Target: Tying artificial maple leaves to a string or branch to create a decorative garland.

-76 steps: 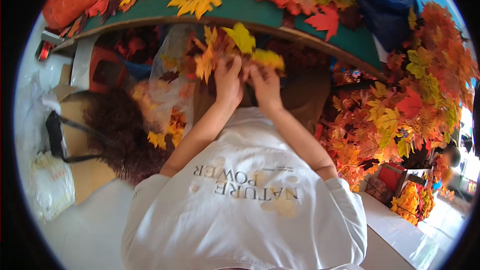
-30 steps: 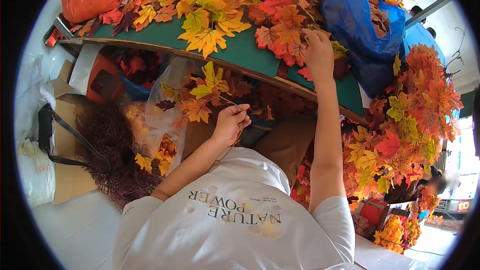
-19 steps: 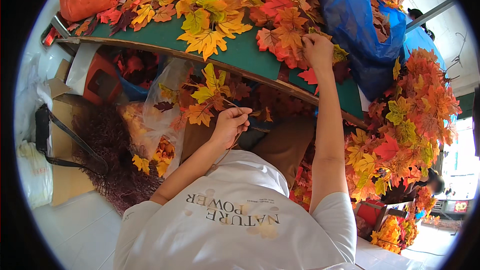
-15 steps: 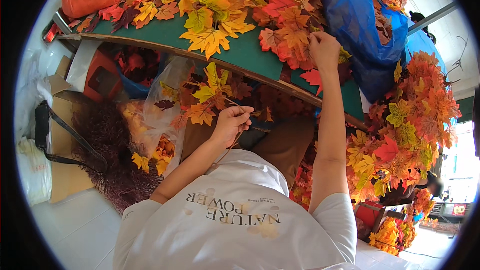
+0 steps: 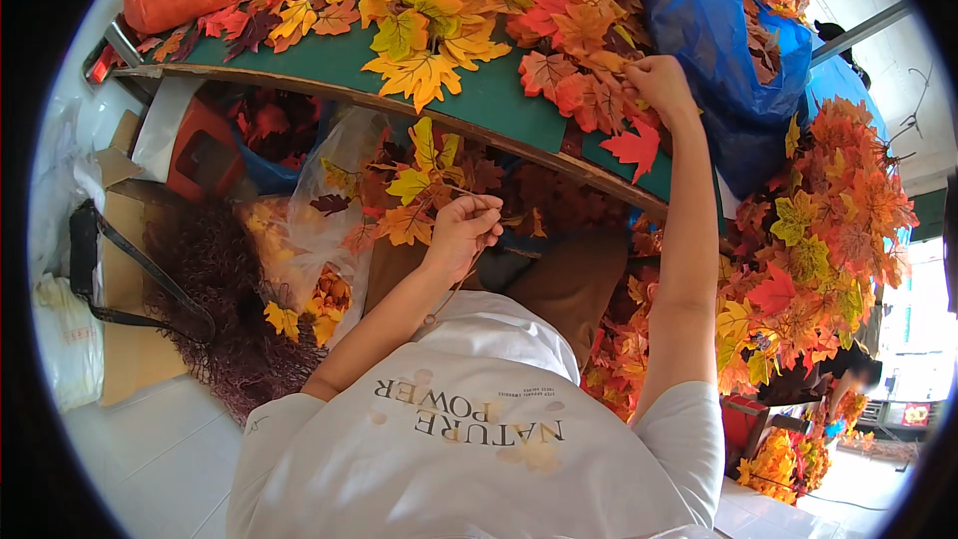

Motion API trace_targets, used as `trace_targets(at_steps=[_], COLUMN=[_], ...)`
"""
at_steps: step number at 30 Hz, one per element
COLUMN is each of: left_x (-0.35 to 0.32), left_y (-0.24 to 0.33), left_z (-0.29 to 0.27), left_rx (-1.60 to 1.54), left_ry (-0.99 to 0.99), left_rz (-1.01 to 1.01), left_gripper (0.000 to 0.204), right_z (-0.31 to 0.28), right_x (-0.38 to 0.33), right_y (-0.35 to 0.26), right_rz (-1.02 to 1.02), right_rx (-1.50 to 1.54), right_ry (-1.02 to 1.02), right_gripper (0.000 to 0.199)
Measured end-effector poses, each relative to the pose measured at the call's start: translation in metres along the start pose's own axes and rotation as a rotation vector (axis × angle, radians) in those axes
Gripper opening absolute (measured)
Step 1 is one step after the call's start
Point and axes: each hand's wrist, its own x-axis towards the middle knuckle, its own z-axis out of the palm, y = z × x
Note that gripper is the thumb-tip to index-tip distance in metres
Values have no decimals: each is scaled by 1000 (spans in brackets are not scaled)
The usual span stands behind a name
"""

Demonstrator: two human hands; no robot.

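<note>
My left hand (image 5: pixel 465 238) is closed in front of my lap, pinching the thin brown stem of an artificial maple leaf spray (image 5: pixel 424 185). Its yellow, green and orange leaves spread out beyond the fingers, below the table edge. The stem's other end trails down toward my shirt. On the table, my right hand (image 5: pixel 661 92) is closed at the right edge of a pile of red and orange artificial maple leaves (image 5: pixel 584 35), its fingertips pinched at a leaf and partly hidden. Near the wrist lies a single red maple leaf (image 5: pixel 634 148).
The green tabletop (image 5: pixel 509 105) has a wooden front edge across my front. A blue plastic bag (image 5: pixel 714 30) stands right of my right hand. More leaf sprays (image 5: pixel 798 240) hang at the right. At left are a cardboard box (image 5: pixel 130 289) and dark purple twiggy bundles (image 5: pixel 215 289).
My right hand has shifted slightly right at the leaf pile, its elbow swinging outward. The red leaf beside it shows more fully. My left hand has turned a little, still on the stem.
</note>
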Motion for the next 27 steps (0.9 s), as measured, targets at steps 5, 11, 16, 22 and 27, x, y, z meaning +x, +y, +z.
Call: trace_targets(at_steps=[5,11,16,22,27], left_x=[-3,-5,-7,-14,-18], left_y=[4,1,3,17,20], left_z=[4,2,8,22,27], left_rx=[3,-40,-53,-75,-73], left_ry=[-7,0,-34,-61,-111], left_rz=[15,13,27,177,211], left_gripper=[12,12,16,22,23], right_z=[-38,-19,-24,62,142], right_x=[11,10,25,-94,-179], right_y=[16,-3,22,-35,-28], right_rz=[24,100,-41,-23,30], right_rx=[727,887,922,1431,948], right_ry=[-116,128,120,97,56], right_gripper=[17,23,28,15,11])
